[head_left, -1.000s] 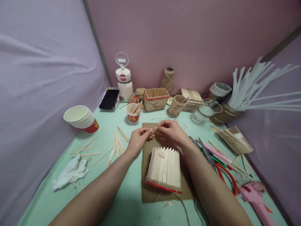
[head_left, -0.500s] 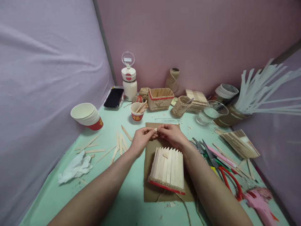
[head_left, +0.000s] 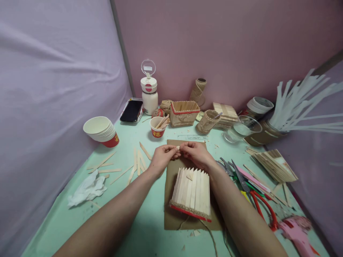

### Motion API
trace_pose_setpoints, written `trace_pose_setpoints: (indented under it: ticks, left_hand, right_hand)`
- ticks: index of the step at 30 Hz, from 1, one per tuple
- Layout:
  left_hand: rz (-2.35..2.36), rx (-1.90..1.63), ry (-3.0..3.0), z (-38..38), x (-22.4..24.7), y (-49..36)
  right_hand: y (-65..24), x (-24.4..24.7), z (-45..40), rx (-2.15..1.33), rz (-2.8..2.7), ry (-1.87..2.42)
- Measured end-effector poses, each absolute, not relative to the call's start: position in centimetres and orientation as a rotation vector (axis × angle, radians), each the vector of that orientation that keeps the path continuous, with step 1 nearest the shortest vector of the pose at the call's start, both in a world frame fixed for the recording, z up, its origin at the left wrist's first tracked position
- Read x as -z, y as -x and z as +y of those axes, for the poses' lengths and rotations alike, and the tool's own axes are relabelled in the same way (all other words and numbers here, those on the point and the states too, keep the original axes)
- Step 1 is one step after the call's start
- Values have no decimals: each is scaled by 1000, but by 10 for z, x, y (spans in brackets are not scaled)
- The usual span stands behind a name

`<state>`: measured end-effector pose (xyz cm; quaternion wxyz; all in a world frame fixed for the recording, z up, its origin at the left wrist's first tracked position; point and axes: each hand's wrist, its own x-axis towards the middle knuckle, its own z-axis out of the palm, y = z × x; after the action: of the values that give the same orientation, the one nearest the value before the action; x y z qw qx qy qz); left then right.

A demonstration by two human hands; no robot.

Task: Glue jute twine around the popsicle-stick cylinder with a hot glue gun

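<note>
Between my two hands is a small pale wooden piece (head_left: pixel 178 147), pinched at the fingertips above the far end of a brown cardboard sheet (head_left: pixel 171 171). My left hand (head_left: pixel 164 157) is closed on it from the left, and my right hand (head_left: pixel 195 152) closes on it from the right; fingers hide most of the piece. Nearer to me on the cardboard lies a panel of wooden sticks (head_left: pixel 191 192) with pointed far ends, twine and a red strip along its near edge. A small wooden chip (head_left: pixel 190 176) rests on that panel.
Loose wooden sticks (head_left: pixel 138 162), a crumpled tissue (head_left: pixel 88 191) and stacked paper cups (head_left: pixel 100 130) lie left. To the right are red-handled scissors (head_left: pixel 264 207), pliers (head_left: pixel 226 166) and a pink glue gun (head_left: pixel 296 232). A stick basket (head_left: pixel 184 116) and a white bottle (head_left: pixel 149 96) stand behind.
The view has shifted slightly, so things sit a little further right. Both hands keep the same pinch on the small piece, with hardly any movement.
</note>
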<state>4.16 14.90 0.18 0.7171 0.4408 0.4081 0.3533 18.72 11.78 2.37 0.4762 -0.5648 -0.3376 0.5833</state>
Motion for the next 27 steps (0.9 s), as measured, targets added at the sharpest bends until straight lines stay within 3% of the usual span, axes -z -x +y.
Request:
trace_pose_setpoints:
  ticks: [14,22,27]
  left_hand:
    - [910,-789,-937,149,-3,-42]
    - [900,-844,-940,148,-3,-43]
    - [903,-852,-987,147,-5,-42]
  right_hand:
    - [-194,-33,117,-1388,-843,1425]
    - [-249,-51,110,-830,-1126,1836]
    - [-240,-40,111,-934,-1344,2017]
